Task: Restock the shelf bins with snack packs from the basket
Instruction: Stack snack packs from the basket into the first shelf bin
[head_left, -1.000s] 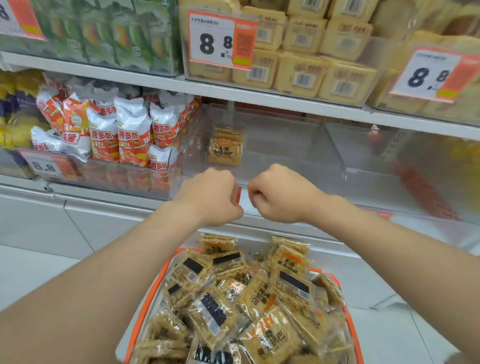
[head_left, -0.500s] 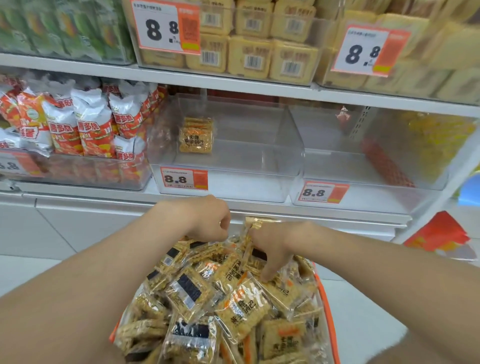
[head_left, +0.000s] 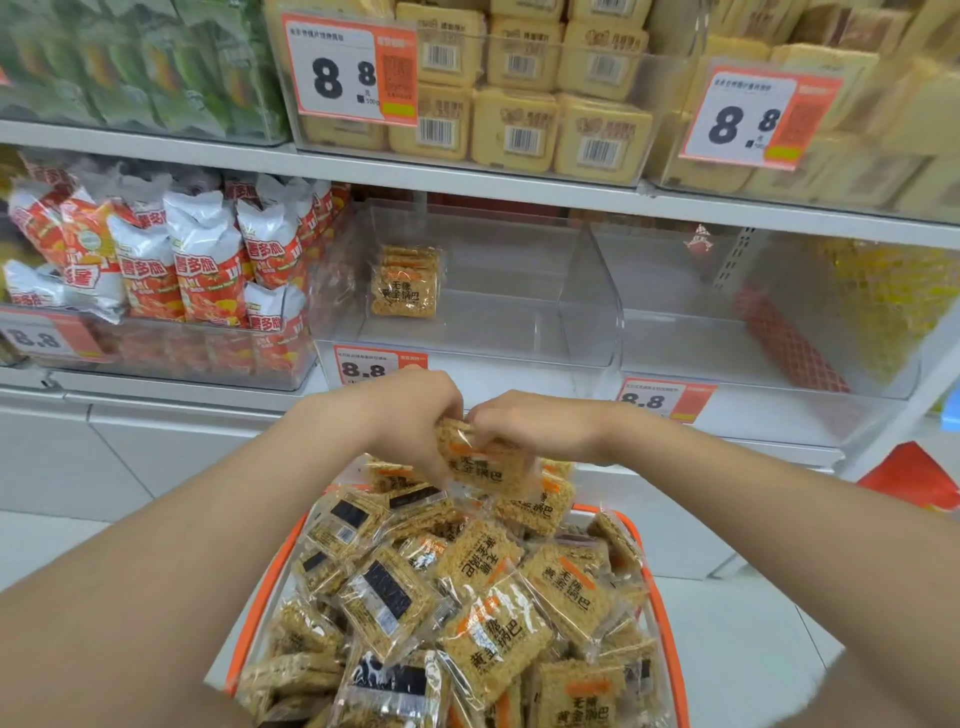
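Both hands meet just above an orange basket (head_left: 662, 597) heaped with snack packs. The left hand (head_left: 410, 415) and right hand (head_left: 530, 423) together pinch one pack (head_left: 485, 465) between curled fingers, its long side tilted. The clear shelf bin (head_left: 467, 332), nearly empty, lies straight ahead and higher, both arms stretched forward.

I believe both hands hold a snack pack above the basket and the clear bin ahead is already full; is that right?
Not quite: the head view shows the clear bin holding only a small stack of packs at its back left. The left hand and right hand do hold a snack pack above the basket.
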